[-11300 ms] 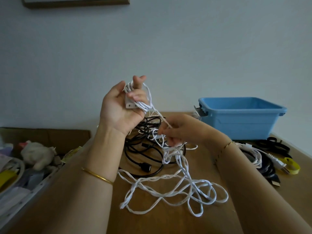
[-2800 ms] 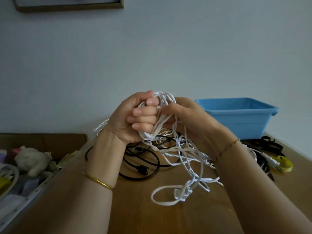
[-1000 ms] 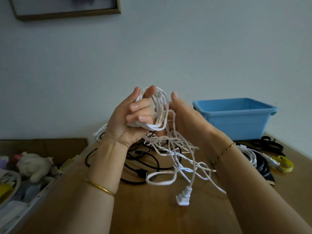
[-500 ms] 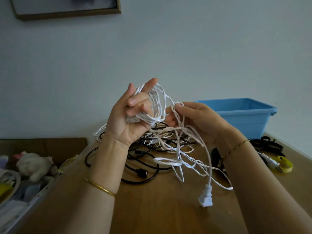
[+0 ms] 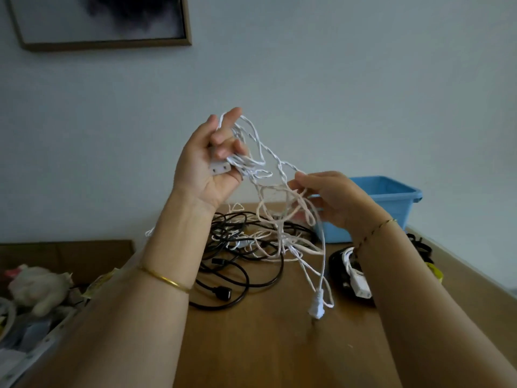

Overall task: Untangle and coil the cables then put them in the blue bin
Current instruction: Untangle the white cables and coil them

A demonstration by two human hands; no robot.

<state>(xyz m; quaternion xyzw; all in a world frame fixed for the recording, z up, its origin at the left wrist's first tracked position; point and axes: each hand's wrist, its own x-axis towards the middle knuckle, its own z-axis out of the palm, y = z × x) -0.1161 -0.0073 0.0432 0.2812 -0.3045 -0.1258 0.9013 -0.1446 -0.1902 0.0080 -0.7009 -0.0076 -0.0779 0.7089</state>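
Observation:
My left hand (image 5: 208,166) is raised above the table and grips loops of a white cable (image 5: 268,175) together with its white socket end (image 5: 221,168). My right hand (image 5: 333,198), lower and to the right, pinches strands of the same cable. Its white plug (image 5: 317,305) dangles just over the wooden table (image 5: 265,345). A tangle of black cables (image 5: 237,264) lies on the table behind. The blue bin (image 5: 391,197) stands at the back right, partly hidden by my right hand.
Coiled black and white cables (image 5: 352,273) lie under my right forearm, with a yellow item (image 5: 435,273) past it. Left of the table a box holds a white plush toy (image 5: 36,284) and clutter. A framed picture (image 5: 100,21) hangs on the wall.
My left hand has risen and my right hand has moved away to the right, stretching the white loops apart. The plug now hangs lower, close to the table. The view tilted upward.

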